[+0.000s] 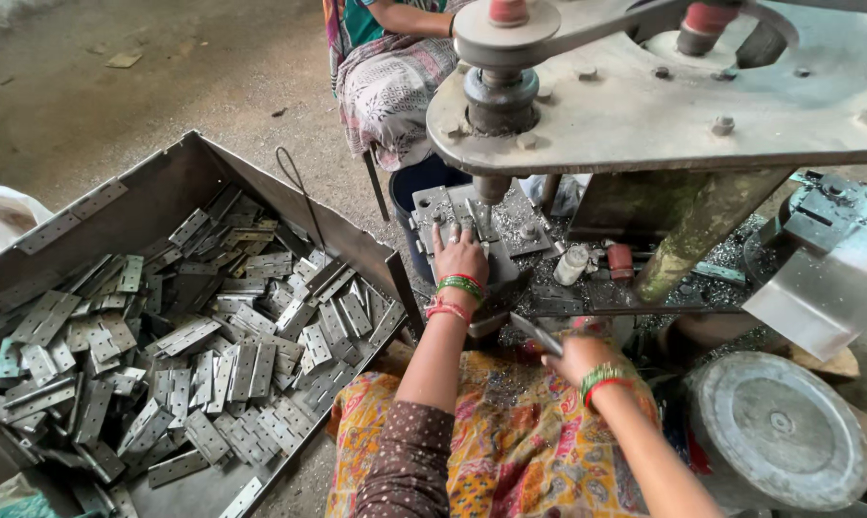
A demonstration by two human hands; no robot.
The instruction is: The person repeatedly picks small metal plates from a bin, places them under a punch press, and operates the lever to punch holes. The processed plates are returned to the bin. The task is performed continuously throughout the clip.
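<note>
- Sitting nearest the camera: one lap covered in orange and yellow patterned cloth [510, 451], speckled with small metal shavings.
- Lying at the lower right: one round grey metal lid-like disc [779, 427], flat beside the right forearm.
- Hovering above the lap: right hand [579, 357], fingers curled and pinching one flat grey metal hinge piece [537, 336] by its near end, far end pointing up-left; wearing green and red bangles at the wrist.
- Resting at the left: one large open rectangular grey metal tray [155, 206], holding a loose heap of flat grey perforated metal hinges [213, 355], too many and too overlapped for counting; one thin dark wire loop [299, 187] leaning on its far wall.
- Reaching forward past the lap: left hand [460, 254], palm down, fingers slightly spread and pressing flat on the grey metal die block [462, 216] under the press; green and red bangles at this wrist too. Whether anything lies under the fingertips, cannot tell.
- Standing just right of that hand on the littered machine bed: one small white cylinder [570, 264] and one small red cylinder [620, 261].
- Looming overhead: one heavy grey metal press plate [664, 110] with one dark vertical ram [496, 101] coming down toward the die block.
- Sitting farthest back: one other person in patterned clothing [390, 82], only torso and one arm showing.
</note>
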